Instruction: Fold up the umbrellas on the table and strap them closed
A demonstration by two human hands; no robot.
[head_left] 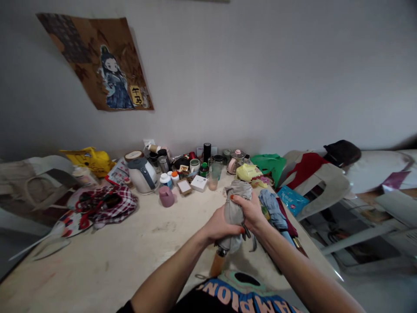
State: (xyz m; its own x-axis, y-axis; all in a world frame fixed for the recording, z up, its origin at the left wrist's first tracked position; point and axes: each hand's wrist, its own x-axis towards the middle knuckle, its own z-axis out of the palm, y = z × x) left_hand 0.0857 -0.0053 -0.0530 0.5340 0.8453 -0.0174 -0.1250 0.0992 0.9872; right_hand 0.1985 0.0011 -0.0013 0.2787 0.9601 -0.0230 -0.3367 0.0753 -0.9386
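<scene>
Both my hands grip a folded grey umbrella (235,195) held upright over the table's near edge. My left hand (219,226) is wrapped round its lower part, just above the wooden handle (216,262). My right hand (250,212) is closed round the grey fabric a little higher, from the right side. The umbrella's top bunches loosely above my fingers. A blue-grey folded umbrella (273,208) lies on the table just right of my right hand.
A beige table (130,243) holds a white kettle (143,174), a pink mug (167,196), several jars and cups at the back, a plaid cloth (109,202) at left, and green and yellow bags (260,167). Clothes lie on a chair (319,178) at right.
</scene>
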